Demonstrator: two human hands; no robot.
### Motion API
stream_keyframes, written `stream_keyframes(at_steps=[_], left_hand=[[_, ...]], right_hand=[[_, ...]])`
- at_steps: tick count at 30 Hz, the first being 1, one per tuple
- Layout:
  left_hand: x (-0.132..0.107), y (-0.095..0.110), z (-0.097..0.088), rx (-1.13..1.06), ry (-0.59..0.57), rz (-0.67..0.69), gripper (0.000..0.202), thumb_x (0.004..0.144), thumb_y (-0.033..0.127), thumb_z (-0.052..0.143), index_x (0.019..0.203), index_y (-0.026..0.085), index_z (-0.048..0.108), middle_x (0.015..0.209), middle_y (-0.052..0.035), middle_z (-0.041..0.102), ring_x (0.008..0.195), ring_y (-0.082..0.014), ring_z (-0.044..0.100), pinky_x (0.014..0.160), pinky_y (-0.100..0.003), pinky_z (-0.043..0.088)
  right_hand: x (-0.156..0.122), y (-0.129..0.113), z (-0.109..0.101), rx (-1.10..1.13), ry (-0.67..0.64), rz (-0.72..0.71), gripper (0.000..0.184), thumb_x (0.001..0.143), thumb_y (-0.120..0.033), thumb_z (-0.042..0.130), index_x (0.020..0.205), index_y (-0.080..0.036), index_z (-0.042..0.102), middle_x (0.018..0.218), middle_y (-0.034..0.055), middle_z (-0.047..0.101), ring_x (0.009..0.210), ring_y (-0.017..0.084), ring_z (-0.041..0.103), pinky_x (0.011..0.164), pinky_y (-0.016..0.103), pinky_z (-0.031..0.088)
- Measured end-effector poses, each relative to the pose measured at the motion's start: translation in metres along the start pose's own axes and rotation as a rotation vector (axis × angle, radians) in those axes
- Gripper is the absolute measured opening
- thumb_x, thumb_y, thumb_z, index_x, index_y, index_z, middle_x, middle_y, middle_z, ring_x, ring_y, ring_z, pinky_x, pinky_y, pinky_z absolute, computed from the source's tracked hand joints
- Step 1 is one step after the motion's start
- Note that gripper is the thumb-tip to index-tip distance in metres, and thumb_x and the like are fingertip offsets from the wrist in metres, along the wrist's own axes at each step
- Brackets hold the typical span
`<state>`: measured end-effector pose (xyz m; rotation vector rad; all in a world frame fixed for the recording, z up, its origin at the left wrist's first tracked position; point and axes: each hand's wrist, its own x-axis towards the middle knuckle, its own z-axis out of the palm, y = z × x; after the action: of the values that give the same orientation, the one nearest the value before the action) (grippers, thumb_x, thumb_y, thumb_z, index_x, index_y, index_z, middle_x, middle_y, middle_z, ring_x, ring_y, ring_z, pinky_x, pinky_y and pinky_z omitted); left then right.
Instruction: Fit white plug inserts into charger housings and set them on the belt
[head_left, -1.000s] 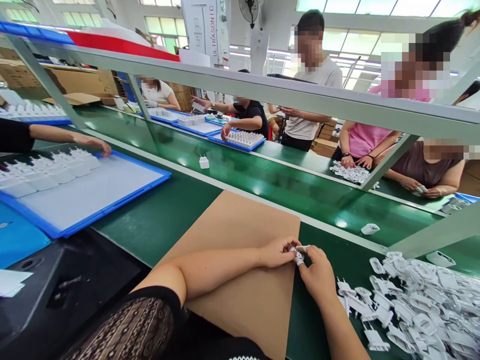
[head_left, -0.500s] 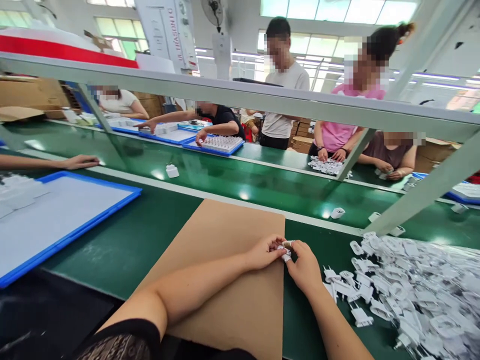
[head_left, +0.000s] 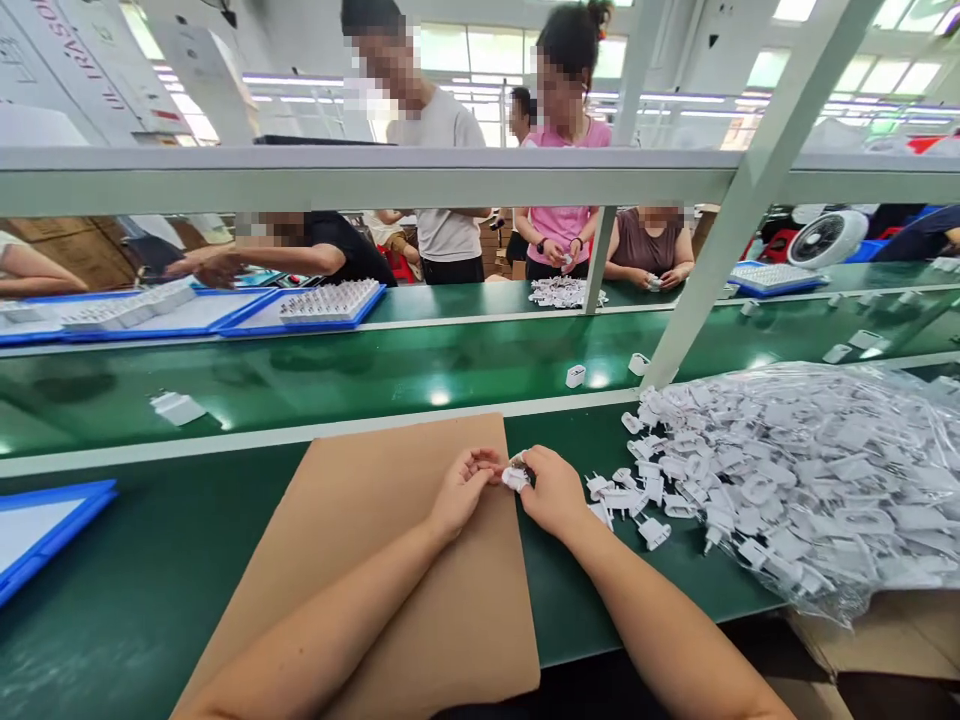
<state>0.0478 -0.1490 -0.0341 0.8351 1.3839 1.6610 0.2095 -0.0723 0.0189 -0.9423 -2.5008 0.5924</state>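
Note:
My left hand and my right hand meet over the right edge of a brown cardboard sheet on the green bench. Both pinch one small white plug part between their fingertips. A large heap of the same white plug parts, partly lying on clear plastic, spreads out just right of my right hand. A few loose ones lie within a hand's width of it.
A grey frame rail and a slanted post cross the view. Loose white parts ride the green conveyor. A blue tray's corner sits left. Several people work across the line at blue trays.
The view has swung right, so the blue tray slid off to the left and the heap of parts came into fuller sight. My hands stay together on the same small part.

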Motion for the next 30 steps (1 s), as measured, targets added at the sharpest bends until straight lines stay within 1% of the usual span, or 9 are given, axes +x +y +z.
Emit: stream_keyframes(at_steps=[2, 5, 9, 13, 16, 19, 23, 26, 30], left_hand=[[0.005, -0.001, 0.001, 0.063, 0.097, -0.038, 0.039, 0.075, 0.035, 0.073, 0.108, 0.018, 0.061, 0.107, -0.0070, 0.068, 0.089, -0.0173, 0.069, 0.081, -0.032, 0.058], [0.029, 0.001, 0.004, 0.292, 0.140, -0.086, 0.038, 0.080, 0.038, 0.067, 0.110, 0.016, 0.059, 0.106, -0.0102, 0.068, 0.085, -0.0181, 0.069, 0.072, -0.031, 0.056], [0.092, 0.018, 0.020, 0.450, 0.091, 0.012, 0.040, 0.084, 0.030, 0.065, 0.122, 0.019, 0.060, 0.128, -0.0131, 0.067, 0.110, -0.0246, 0.065, 0.094, -0.040, 0.054], [0.161, 0.037, 0.050, 0.734, -0.148, 0.220, 0.076, 0.071, 0.009, 0.071, 0.144, 0.022, 0.054, 0.165, -0.0116, 0.041, 0.151, -0.0339, 0.034, 0.123, -0.049, 0.031], [0.200, 0.043, 0.074, 1.137, -0.419, 0.388, 0.099, 0.065, -0.003, 0.063, 0.158, 0.021, 0.038, 0.176, -0.0111, 0.012, 0.161, -0.0372, 0.012, 0.127, -0.055, 0.017], [0.226, 0.043, 0.092, 1.317, -0.582, 0.389, 0.096, 0.065, -0.004, 0.061, 0.154, 0.028, 0.043, 0.175, -0.0088, 0.015, 0.157, -0.0359, 0.026, 0.121, -0.052, 0.031], [0.242, 0.041, 0.099, 1.343, -0.606, 0.349, 0.063, 0.069, 0.003, 0.064, 0.129, 0.022, 0.065, 0.152, -0.0127, 0.054, 0.121, -0.0288, 0.064, 0.099, -0.037, 0.049], [0.239, 0.045, 0.088, 1.324, -0.505, 0.361, 0.047, 0.071, 0.010, 0.068, 0.117, 0.016, 0.069, 0.134, -0.0144, 0.061, 0.103, -0.0248, 0.068, 0.094, -0.034, 0.050], [0.205, 0.055, 0.052, 1.266, -0.304, 0.375, 0.045, 0.075, 0.021, 0.073, 0.120, 0.015, 0.067, 0.129, -0.0129, 0.060, 0.108, -0.0245, 0.064, 0.098, -0.033, 0.048]], right_hand=[[-0.001, -0.002, -0.002, -0.032, -0.037, -0.008, 0.021, 0.081, -0.007, 0.060, 0.094, -0.021, 0.069, 0.099, 0.0039, 0.069, 0.094, 0.020, 0.062, 0.073, 0.029, 0.039], [-0.003, -0.005, -0.003, -0.078, -0.142, -0.007, 0.021, 0.078, -0.007, 0.061, 0.091, -0.021, 0.069, 0.098, 0.0039, 0.070, 0.091, 0.020, 0.063, 0.069, 0.029, 0.036], [-0.001, -0.007, -0.003, -0.113, -0.229, 0.012, 0.017, 0.077, -0.010, 0.063, 0.087, -0.021, 0.070, 0.095, 0.0034, 0.070, 0.084, 0.019, 0.063, 0.064, 0.030, 0.033], [0.000, -0.006, -0.002, -0.111, -0.255, 0.016, 0.021, 0.077, -0.012, 0.064, 0.093, -0.021, 0.072, 0.099, 0.0041, 0.071, 0.088, 0.020, 0.065, 0.066, 0.029, 0.035], [0.000, -0.005, 0.001, -0.122, -0.262, 0.005, 0.022, 0.076, -0.012, 0.064, 0.095, -0.021, 0.071, 0.102, 0.0050, 0.072, 0.092, 0.021, 0.066, 0.067, 0.029, 0.037], [-0.001, -0.006, 0.004, -0.122, -0.266, -0.006, 0.023, 0.075, -0.013, 0.063, 0.096, -0.020, 0.070, 0.104, 0.0060, 0.072, 0.096, 0.022, 0.066, 0.068, 0.029, 0.039], [-0.001, -0.007, 0.005, -0.109, -0.284, -0.010, 0.025, 0.074, -0.013, 0.064, 0.097, -0.020, 0.070, 0.105, 0.0066, 0.072, 0.097, 0.023, 0.065, 0.070, 0.029, 0.042], [0.000, -0.007, 0.001, -0.085, -0.261, -0.027, 0.025, 0.075, -0.011, 0.064, 0.096, -0.021, 0.071, 0.104, 0.0068, 0.072, 0.098, 0.024, 0.065, 0.073, 0.030, 0.045], [0.006, 0.003, -0.004, 0.061, -0.040, 0.013, 0.022, 0.081, -0.012, 0.061, 0.097, -0.022, 0.073, 0.099, 0.0062, 0.071, 0.094, 0.022, 0.064, 0.078, 0.031, 0.048]])
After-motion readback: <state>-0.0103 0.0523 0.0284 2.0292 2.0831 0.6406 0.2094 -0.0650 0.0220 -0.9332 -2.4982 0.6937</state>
